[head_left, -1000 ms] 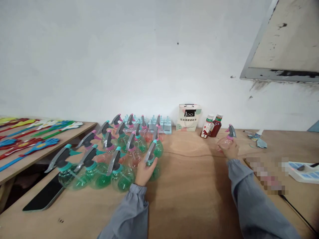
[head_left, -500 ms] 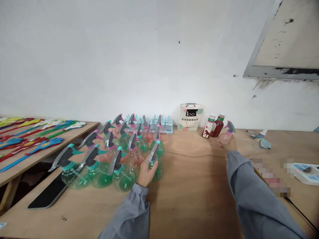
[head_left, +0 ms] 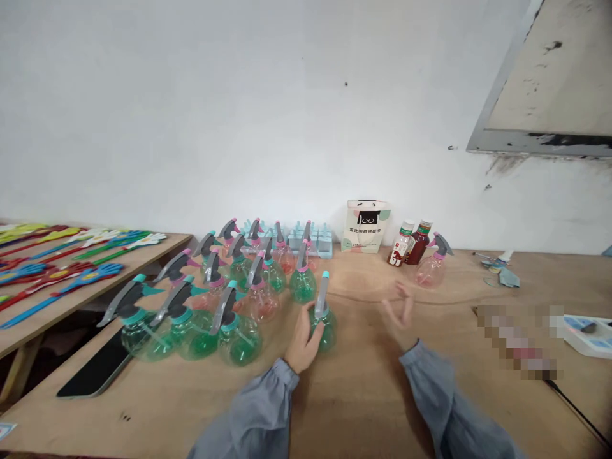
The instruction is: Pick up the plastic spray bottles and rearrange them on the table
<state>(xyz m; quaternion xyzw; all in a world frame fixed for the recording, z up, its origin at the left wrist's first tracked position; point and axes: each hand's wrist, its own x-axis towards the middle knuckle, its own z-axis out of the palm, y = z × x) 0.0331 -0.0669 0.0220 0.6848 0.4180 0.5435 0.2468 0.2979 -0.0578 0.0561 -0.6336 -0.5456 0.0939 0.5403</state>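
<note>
Within the left grip (head_left: 301,339) stands a green spray bottle (head_left: 327,326).

Green spray bottle (head_left: 327,333): translucent round body, teal collar, grey trigger; upright on wooden table (head_left: 363,392), just right of the other spray bottles (head_left: 239,335)

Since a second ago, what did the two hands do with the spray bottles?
The right hand let go of the pink spray bottle, left standing beside the drink bottles, and drew back toward the middle, open. The left hand, gripping a green spray bottle, slid it right, away from the group of bottles. The group, phone and box stayed put.
</note>
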